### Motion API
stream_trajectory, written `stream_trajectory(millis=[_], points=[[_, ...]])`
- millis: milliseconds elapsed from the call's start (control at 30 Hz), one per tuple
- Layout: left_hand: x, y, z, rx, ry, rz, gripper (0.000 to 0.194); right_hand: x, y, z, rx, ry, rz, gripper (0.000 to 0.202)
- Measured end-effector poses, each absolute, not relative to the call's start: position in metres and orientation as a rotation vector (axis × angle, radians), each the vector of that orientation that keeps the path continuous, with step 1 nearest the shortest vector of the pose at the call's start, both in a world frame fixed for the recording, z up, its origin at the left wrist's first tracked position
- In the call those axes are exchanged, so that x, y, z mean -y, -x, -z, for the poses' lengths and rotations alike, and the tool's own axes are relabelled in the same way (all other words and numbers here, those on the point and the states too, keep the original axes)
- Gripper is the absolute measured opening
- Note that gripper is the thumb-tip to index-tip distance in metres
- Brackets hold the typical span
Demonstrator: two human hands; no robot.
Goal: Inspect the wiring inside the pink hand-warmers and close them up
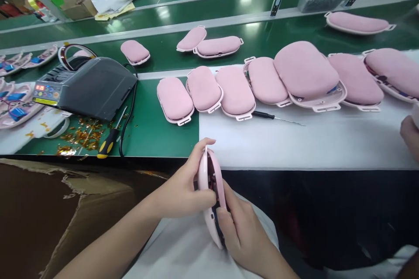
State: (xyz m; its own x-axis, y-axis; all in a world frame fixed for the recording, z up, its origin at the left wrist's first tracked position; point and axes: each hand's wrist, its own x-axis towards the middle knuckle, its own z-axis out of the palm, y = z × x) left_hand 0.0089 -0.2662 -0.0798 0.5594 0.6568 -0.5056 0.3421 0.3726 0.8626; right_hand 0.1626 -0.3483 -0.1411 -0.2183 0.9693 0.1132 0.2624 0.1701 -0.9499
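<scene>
Upright above my lap is a pink padded plastic case (pixel 203 173), its two halves gaping along one side with dark parts and a bit of wiring showing inside. My left hand (pixel 193 187) wraps the outer shell, with its thumb laid across the gap. On the other side, my right hand (pixel 240 226) grips the soft pink half, thumb close to the opening. Both hands are closed on this one case. Beyond them, a row of similar pink cases (pixel 175 98) lies along the bench edge, and a thin black-handled pick (pixel 263 114) rests beside the row.
A grey tape dispenser (pixel 94 85) stands on the left, near a yellow-black screwdriver (pixel 109 141) and amber film scraps (pixel 85 135). White sheeting (pixel 327 144) covers the right of the green bench. Another person's hand (pixel 410 135) is at the right edge. A torn cardboard box (pixel 98 209) stands lower left.
</scene>
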Motion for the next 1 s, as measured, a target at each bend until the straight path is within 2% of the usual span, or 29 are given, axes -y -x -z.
stream_trajectory(millis=[133,333,533,867,1000], points=[[0.266,-0.015,0.071,-1.116,-1.214,-0.237,0.087,0.350,-0.161,0.136,1.636,1.288,-1.114,0.048],[0.262,-0.021,0.069,-1.140,-1.124,-0.267,0.084,0.351,-0.159,0.135,1.550,1.356,-0.888,0.049],[0.262,-0.030,0.065,-1.233,-1.079,-0.317,0.078,0.352,-0.159,0.137,1.507,1.375,-0.822,0.050],[0.265,-0.037,0.063,-1.329,-1.048,-0.351,0.071,0.372,-0.167,0.144,1.714,1.320,-0.449,0.055],[0.269,-0.038,0.063,-1.402,-1.054,-0.360,0.070,0.372,-0.166,0.135,1.840,1.345,-0.253,0.045]])
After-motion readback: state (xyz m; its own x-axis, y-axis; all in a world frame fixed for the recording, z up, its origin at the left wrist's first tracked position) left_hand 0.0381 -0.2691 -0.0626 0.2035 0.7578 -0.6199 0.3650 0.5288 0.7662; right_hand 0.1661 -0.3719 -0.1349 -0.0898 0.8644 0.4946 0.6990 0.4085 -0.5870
